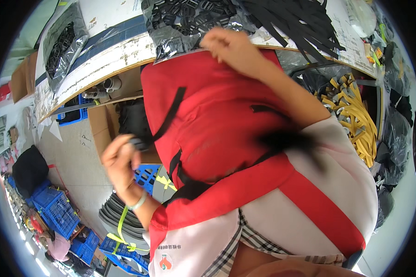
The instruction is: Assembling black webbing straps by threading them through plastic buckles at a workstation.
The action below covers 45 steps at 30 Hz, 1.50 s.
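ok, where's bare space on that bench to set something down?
Little. The workbench shows a bare strip between the bag of black buckles at its left end and the bigger buckle bag. Right of that it is crowded: black straps, the right hand and the red bag.

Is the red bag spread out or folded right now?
Spread out: the red bag hangs between the right hand and left hand.
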Each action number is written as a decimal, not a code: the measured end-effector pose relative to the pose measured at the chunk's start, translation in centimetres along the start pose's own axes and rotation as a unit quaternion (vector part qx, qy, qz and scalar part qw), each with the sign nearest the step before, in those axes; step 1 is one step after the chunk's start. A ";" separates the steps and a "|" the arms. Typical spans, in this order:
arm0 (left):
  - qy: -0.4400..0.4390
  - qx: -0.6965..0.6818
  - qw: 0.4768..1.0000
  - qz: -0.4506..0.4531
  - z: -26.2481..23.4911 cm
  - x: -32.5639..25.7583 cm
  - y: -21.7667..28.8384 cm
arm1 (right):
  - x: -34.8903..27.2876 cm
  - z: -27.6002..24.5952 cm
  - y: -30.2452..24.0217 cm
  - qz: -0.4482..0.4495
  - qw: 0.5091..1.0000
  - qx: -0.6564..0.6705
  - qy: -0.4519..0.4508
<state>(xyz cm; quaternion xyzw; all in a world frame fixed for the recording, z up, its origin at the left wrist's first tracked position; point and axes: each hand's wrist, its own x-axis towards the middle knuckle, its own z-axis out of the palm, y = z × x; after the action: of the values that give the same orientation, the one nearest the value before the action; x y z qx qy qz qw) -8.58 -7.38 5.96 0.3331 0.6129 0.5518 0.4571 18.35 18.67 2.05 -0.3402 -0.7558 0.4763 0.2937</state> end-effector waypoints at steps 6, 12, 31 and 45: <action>0.315 -0.317 0.892 -0.068 -10.9 -1.0 -5.6 | 5.2 -8.8 1.1 -0.162 0.840 -0.447 0.262; 0.182 -0.281 0.937 -0.098 -0.2 3.2 -9.3 | 7.0 -11.3 2.8 -0.148 0.871 -0.404 0.237; -0.041 -0.344 0.921 -0.177 9.5 6.5 -7.1 | -2.9 3.9 -3.5 0.144 0.964 0.130 -0.183; -0.235 -0.613 0.720 -0.224 10.0 5.8 -8.2 | -3.9 4.6 -5.1 0.280 0.854 0.327 -0.291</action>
<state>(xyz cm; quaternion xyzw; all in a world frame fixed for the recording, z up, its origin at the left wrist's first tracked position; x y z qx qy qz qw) -0.57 0.30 -2.99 -0.0479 0.0705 0.5929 0.8007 15.95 11.56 4.52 -0.2674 -0.4801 0.8354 0.0094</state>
